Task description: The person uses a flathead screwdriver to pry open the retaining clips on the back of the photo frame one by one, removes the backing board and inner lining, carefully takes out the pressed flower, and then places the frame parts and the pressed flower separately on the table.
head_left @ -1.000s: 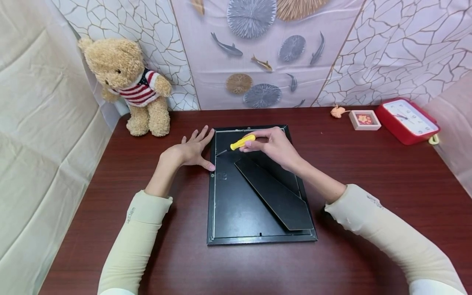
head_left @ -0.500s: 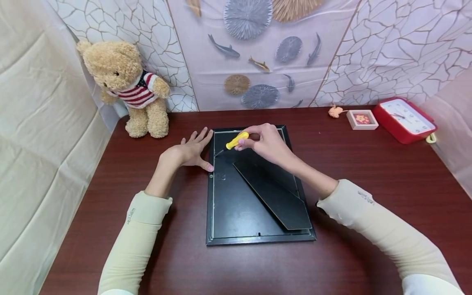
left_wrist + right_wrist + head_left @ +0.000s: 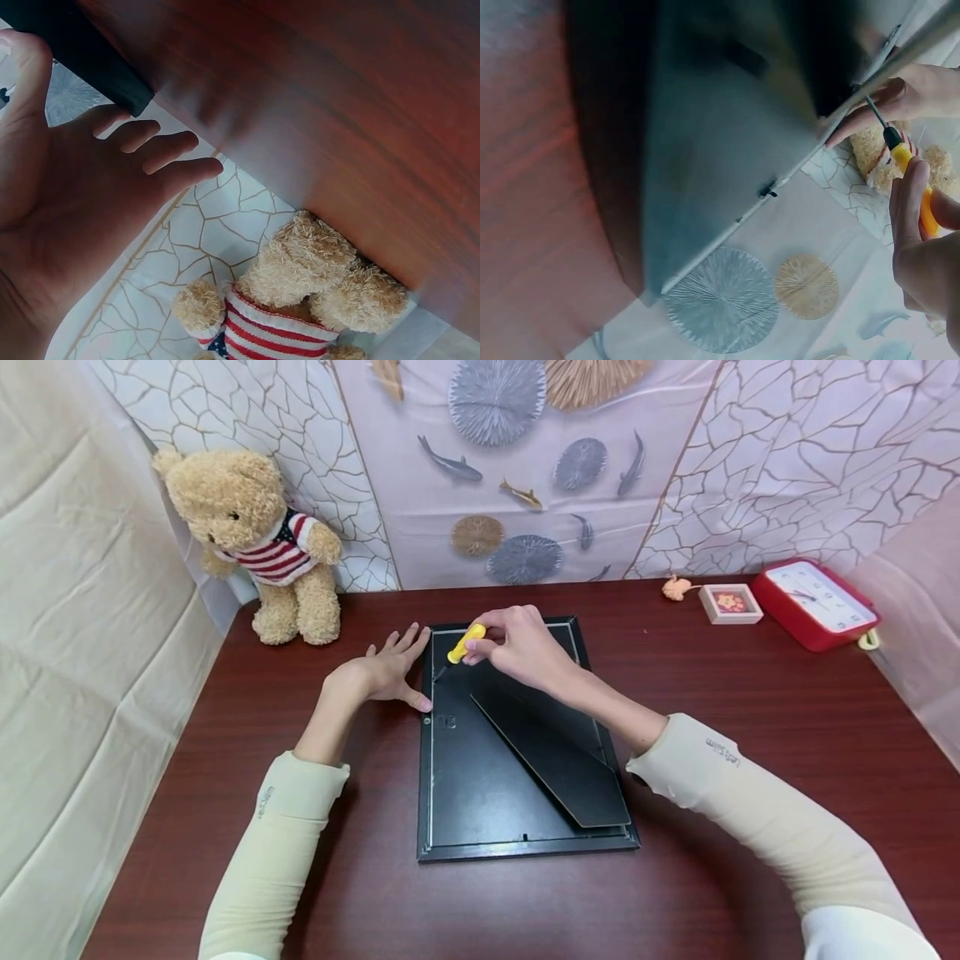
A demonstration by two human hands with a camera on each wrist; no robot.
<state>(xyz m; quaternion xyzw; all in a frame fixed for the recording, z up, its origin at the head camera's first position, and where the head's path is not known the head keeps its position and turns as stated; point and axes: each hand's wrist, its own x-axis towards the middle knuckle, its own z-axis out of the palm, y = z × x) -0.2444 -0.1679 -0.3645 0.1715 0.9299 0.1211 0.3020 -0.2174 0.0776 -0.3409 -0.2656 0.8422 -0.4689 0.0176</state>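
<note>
A black picture frame (image 3: 465, 793) lies face down on the dark wood table, its hinged stand (image 3: 555, 764) slanting across the backing board. My left hand (image 3: 381, 679) rests against the frame's upper left side, fingers spread and thumb on the edge. Between thumb and fingers, my right hand (image 3: 521, 647) pinches the yellow handle of a screwdriver (image 3: 467, 644). The screwdriver's tip meets the inner left edge of the backing, near the left hand. In the right wrist view the dark collar and thin shaft of the screwdriver (image 3: 901, 155) show; what sits under the tip is too small to tell.
A teddy bear (image 3: 251, 543) in a striped sweater stands at the back left. Towards the back right are a red clock (image 3: 817, 604), a small pink-framed box (image 3: 730, 603) and an orange trinket (image 3: 676, 587). Patterned cloth hangs behind the table.
My right hand has swung left and slightly up, tilting the screwdriver more upright while its tip stays by the same edge. The left hand keeps its place on the frame.
</note>
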